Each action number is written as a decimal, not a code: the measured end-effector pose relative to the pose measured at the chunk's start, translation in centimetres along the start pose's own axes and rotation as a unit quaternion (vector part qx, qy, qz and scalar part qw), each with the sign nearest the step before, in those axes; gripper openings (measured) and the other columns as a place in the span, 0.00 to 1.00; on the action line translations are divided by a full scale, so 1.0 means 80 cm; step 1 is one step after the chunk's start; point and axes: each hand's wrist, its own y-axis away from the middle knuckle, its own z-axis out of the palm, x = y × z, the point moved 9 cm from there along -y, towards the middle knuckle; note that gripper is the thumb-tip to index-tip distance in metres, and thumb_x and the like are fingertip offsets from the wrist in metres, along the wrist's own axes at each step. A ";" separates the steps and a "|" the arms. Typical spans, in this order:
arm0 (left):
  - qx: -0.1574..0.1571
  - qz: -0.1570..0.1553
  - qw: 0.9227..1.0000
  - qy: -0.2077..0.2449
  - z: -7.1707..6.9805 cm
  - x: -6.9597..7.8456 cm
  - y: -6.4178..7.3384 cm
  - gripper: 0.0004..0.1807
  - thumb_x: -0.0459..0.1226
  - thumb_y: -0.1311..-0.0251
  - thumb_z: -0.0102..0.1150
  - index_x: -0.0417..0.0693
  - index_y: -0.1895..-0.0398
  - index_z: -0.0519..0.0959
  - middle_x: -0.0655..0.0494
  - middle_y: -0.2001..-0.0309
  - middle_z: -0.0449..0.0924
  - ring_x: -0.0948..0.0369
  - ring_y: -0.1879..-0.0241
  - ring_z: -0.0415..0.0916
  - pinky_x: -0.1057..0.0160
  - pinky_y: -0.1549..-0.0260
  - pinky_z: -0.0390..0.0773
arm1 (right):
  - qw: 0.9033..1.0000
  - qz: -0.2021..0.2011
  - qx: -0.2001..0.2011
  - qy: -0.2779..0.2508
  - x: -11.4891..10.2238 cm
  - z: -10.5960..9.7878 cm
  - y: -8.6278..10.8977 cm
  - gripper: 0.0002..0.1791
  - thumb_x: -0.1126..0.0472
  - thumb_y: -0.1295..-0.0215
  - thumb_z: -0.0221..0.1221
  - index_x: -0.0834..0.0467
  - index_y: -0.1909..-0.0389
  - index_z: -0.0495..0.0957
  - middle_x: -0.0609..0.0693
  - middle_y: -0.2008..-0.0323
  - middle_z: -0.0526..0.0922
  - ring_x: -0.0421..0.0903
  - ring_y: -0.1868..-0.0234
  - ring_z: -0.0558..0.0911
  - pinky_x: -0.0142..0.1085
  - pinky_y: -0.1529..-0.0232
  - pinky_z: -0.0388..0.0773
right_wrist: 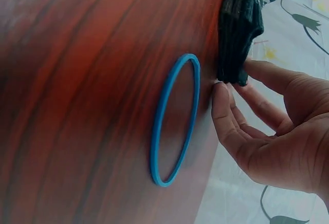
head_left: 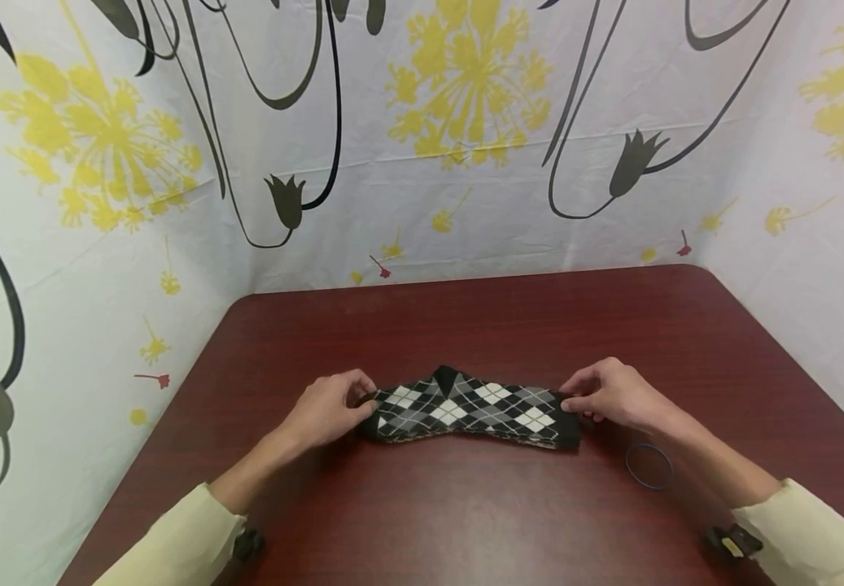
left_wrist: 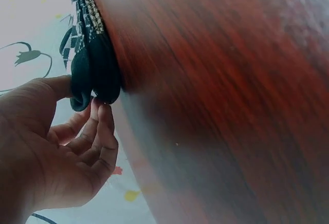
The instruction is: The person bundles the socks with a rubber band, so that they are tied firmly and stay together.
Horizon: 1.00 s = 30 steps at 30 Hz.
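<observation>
A pair of argyle socks (head_left: 465, 411), black, grey and white, lies across the table with one sock on top of the other. A black heel patch points toward the back. My left hand (head_left: 330, 407) pinches the black toe end at the left, its thumb on one face and fingertips at the edge in the left wrist view, where the dark toes (left_wrist: 97, 75) stand out as two layers. At the other end my right hand (head_left: 615, 395) pinches the black cuff (right_wrist: 237, 44) between thumb and fingers. The right fingertips are partly hidden in the head view.
A blue rubber band (right_wrist: 159, 126) lies on the table just in front of my right hand. The dark red wooden table (head_left: 422, 505) has rounded far corners. Behind and beside it hangs white cloth (head_left: 422, 220) printed with flowers.
</observation>
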 end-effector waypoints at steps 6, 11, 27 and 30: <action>0.031 0.041 0.998 0.023 -0.009 0.019 -0.002 0.16 0.44 0.31 0.70 0.51 0.44 0.84 0.59 0.54 0.87 0.61 0.56 0.82 0.53 0.52 0.79 | 1.000 0.001 0.007 0.016 0.001 -0.004 0.002 0.13 0.63 0.32 0.72 0.66 0.51 0.90 0.49 0.75 0.85 0.48 0.73 0.82 0.38 0.72 0.81; 0.045 0.071 0.996 0.035 -0.013 0.040 -0.008 0.21 0.44 0.29 0.68 0.51 0.36 0.81 0.54 0.41 0.85 0.52 0.49 0.83 0.49 0.49 0.80 | 1.000 0.009 0.011 0.006 0.006 -0.007 0.004 0.14 0.60 0.29 0.70 0.65 0.49 0.89 0.49 0.74 0.85 0.48 0.73 0.82 0.38 0.72 0.81; 0.025 0.178 0.974 0.138 0.011 0.110 -0.021 0.28 0.37 0.30 0.71 0.55 0.28 0.77 0.59 0.35 0.82 0.52 0.34 0.79 0.47 0.39 0.79 | 0.996 0.008 -0.003 -0.088 0.050 -0.035 0.034 0.20 0.60 0.25 0.67 0.70 0.41 0.83 0.57 0.54 0.90 0.47 0.61 0.89 0.38 0.59 0.86; 0.005 0.182 0.970 0.162 0.020 0.120 -0.023 0.30 0.35 0.32 0.73 0.54 0.28 0.76 0.59 0.34 0.81 0.53 0.35 0.80 0.52 0.39 0.80 | 0.993 0.019 -0.012 -0.112 0.061 -0.037 0.042 0.21 0.60 0.25 0.66 0.70 0.39 0.82 0.57 0.52 0.90 0.46 0.59 0.89 0.38 0.57 0.86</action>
